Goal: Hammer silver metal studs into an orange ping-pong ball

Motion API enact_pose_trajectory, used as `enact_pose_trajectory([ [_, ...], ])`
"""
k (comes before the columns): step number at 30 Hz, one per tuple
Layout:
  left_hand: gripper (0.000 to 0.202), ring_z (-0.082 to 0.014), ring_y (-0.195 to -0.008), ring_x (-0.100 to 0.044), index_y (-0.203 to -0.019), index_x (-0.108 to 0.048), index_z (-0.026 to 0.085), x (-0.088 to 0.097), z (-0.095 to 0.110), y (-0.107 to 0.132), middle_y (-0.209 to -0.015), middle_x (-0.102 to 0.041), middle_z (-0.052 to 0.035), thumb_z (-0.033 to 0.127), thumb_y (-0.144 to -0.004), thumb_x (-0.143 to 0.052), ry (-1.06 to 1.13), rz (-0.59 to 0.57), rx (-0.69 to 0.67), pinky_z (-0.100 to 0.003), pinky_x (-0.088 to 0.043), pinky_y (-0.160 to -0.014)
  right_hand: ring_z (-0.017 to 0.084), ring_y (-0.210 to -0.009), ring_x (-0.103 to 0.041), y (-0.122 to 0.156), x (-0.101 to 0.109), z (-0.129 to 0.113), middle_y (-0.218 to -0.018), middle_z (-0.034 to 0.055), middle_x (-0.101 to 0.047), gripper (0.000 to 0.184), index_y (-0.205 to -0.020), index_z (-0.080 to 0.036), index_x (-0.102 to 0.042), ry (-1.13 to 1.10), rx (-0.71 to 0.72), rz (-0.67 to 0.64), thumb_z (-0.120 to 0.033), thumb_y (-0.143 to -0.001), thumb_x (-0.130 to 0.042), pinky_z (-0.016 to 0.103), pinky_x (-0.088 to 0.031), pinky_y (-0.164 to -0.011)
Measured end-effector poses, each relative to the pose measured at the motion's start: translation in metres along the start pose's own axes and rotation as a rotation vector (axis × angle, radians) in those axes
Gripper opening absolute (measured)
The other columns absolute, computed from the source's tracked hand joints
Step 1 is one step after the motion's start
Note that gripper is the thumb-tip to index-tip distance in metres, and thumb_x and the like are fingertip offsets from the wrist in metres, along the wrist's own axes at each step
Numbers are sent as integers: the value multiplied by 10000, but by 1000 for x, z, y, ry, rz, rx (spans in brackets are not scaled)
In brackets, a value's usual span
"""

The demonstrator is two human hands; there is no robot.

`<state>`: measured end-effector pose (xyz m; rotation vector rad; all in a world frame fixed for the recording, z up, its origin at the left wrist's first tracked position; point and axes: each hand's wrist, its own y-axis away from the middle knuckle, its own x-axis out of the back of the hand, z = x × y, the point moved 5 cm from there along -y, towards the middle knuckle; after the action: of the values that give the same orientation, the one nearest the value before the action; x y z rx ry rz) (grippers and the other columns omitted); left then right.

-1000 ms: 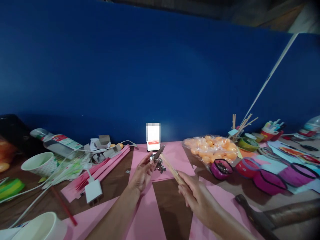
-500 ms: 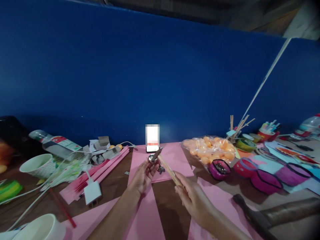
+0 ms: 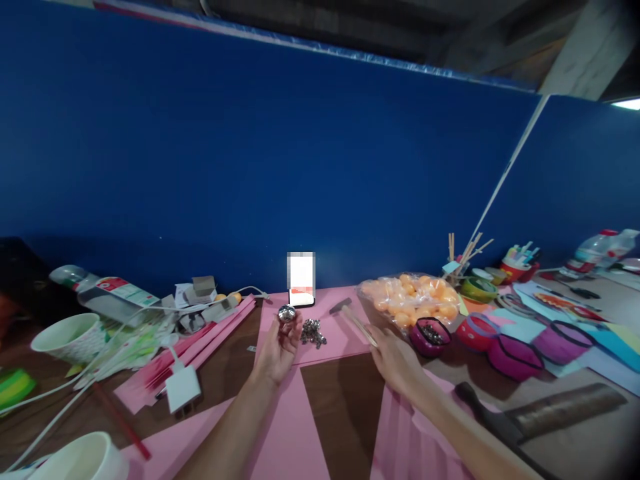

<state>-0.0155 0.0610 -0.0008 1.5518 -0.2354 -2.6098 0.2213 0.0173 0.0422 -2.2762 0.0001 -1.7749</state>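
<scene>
Raised in the fingers of my left hand (image 3: 281, 343) is a round, shiny silver ball (image 3: 287, 313) whose surface looks like small metal pieces. My right hand (image 3: 393, 353) is closed around the end of a small hammer's wooden handle (image 3: 361, 325). The hammer's dark metal head (image 3: 341, 306) points away and to the left, low over the pink sheet or resting on it; I cannot tell which. Between the two hands, a heap of small shiny metal pieces (image 3: 313, 333) lies on the pink sheet (image 3: 345, 347).
A lit phone (image 3: 301, 280) leans near the blue wall. To the right are a plastic bag of orange balls (image 3: 407, 300), a purple bowl of metal bits (image 3: 430, 335) and a dark tool (image 3: 550, 410). A white charger (image 3: 183, 385), cables and a cup (image 3: 70, 333) are at left.
My hands have moved apart. The hammer has left the silver ball and gone right and lower. My left hand has shifted slightly left, and the heap of metal pieces shows more fully.
</scene>
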Motion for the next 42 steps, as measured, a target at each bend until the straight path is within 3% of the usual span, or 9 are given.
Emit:
enact_pose_trajectory([
  [8, 233, -136, -786, -642, -940, -590, 99, -5, 0, 3, -933, -656, -94, 263, -832, -465, 63, -8, 39, -215, -554, -652, 210, -849, -522, 1, -7, 2, -931, 81, -521, 358, -1175, -243, -459, 215, 11, 4, -185, -823, -424, 273, -377, -688],
  [12, 253, -136, -774, -641, -933, -593, 92, -9, 1, 4, -920, -660, -93, 286, -829, -468, 113, -40, 50, -216, -552, -642, 236, -896, -508, 4, 2, -10, -985, 93, -512, 411, -1200, -236, -439, 264, 39, 36, -187, -794, -473, 314, -396, -734],
  [15, 249, -143, -777, -641, -912, -601, 101, -10, 4, 4, -911, -663, -90, 292, -831, -465, 150, -35, 35, -225, -550, -650, 255, -1048, -448, 19, 15, -44, -1165, 83, -466, 454, -1236, -255, -397, 126, 193, 54, -206, -793, -484, 381, -371, -863],
  [21, 227, -123, -762, -640, -886, -605, 115, -27, 14, 12, -902, -664, -78, 293, -824, -478, 163, -87, 17, -197, -537, -653, 241, -1214, -310, 58, -1, -146, -1234, 91, -462, 411, -1156, -159, -499, -190, 611, -250, -318, -780, -543, 350, -248, -1027],
  [25, 229, -110, -771, -634, -910, -602, 125, -46, 24, 25, -924, -660, -73, 296, -827, -474, 185, -166, 26, -176, -529, -653, 289, -1220, -303, 64, -12, -180, -1281, 150, -416, 635, -1225, -118, -443, -255, 707, -389, -434, -703, -617, 383, -281, -1006],
  [31, 330, -93, -786, -625, -936, -602, 97, -73, 42, 43, -974, -646, -82, 359, -845, -424, 195, -247, 36, -155, -520, -676, 335, -1219, -307, 63, -23, -191, -1318, 160, -376, 476, -1059, -182, -591, -118, 697, -536, -456, -673, -640, 477, -302, -963],
  [38, 369, -72, -751, -615, -999, -593, 120, -119, 87, 67, -977, -643, -61, 391, -853, -390, 111, -362, -31, -137, -515, -637, 344, -1212, -311, 68, -33, -189, -1313, 187, -367, 469, -1061, -173, -594, -108, 744, -443, -485, -711, -583, 496, -312, -939],
  [42, 375, -62, -732, -609, -996, -593, 106, -135, 121, 84, -962, -641, -57, 388, -852, -392, 28, -392, -129, -121, -506, -622, 338, -1217, -293, 68, -32, -183, -1321, 175, -356, 499, -1132, -176, -545, -122, 785, -434, -468, -727, -564, 481, -305, -944],
])
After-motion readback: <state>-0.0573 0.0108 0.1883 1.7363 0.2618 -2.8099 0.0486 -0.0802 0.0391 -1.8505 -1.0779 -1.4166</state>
